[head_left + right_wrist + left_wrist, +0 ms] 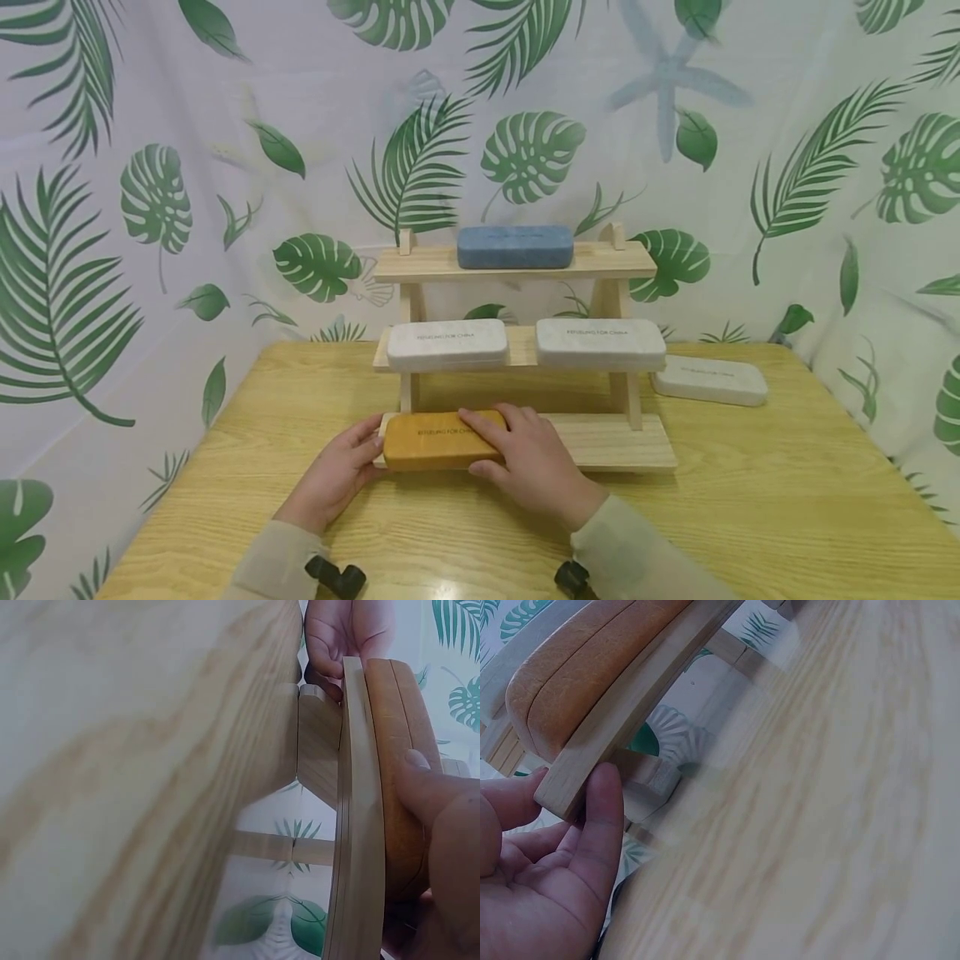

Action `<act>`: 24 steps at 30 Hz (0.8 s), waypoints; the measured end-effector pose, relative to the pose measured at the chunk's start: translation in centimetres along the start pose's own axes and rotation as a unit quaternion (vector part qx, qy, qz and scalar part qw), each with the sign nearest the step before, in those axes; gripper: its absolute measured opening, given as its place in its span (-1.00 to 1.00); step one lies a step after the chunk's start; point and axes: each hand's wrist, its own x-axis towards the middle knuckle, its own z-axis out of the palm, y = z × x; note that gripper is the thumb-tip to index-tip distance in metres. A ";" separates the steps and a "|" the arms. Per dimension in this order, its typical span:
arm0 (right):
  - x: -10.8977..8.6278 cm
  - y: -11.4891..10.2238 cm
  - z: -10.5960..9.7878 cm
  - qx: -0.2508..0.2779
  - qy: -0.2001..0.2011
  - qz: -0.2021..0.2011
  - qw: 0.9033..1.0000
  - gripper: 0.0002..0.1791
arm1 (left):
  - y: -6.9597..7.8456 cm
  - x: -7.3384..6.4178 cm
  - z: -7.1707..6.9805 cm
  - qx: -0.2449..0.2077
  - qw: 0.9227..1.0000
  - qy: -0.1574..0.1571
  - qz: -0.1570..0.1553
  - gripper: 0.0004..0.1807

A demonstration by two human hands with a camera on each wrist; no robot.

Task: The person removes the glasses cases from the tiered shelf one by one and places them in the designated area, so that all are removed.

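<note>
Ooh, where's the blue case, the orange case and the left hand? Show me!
Blue case point(515, 255): head view, middle of its long front side.
Orange case point(437, 442): head view, on its printed lid.
Left hand point(339, 472): head view, middle of the hand.

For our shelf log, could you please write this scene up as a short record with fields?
top shelf: blue case
middle shelf: left white case, right white case
bottom shelf: orange case at its left side
left hand: grips bottom shelf's left end
right hand: grips orange case
table: third white case, to the right of the shelves
</note>
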 end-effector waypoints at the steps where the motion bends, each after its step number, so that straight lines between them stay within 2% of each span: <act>1: 0.0 0.0 0.0 -0.002 0.000 -0.001 1.000 -0.23 | 0.0 0.0 0.0 -0.001 1.000 0.000 -0.001 -0.44; 9: -0.1 0.0 -0.2 -0.001 -0.004 -0.002 1.000 -0.24 | -0.1 0.0 0.0 -0.001 1.000 0.006 -0.002 -0.43; 14: -0.4 0.2 -0.3 0.009 -0.014 0.003 1.000 -0.24 | -0.1 0.1 0.1 0.002 1.000 -0.004 0.003 -0.40; 24: -1.3 0.3 -0.6 0.072 -0.002 0.004 0.997 -0.27 | -0.4 0.3 -0.3 -0.008 1.000 -0.001 0.000 -0.39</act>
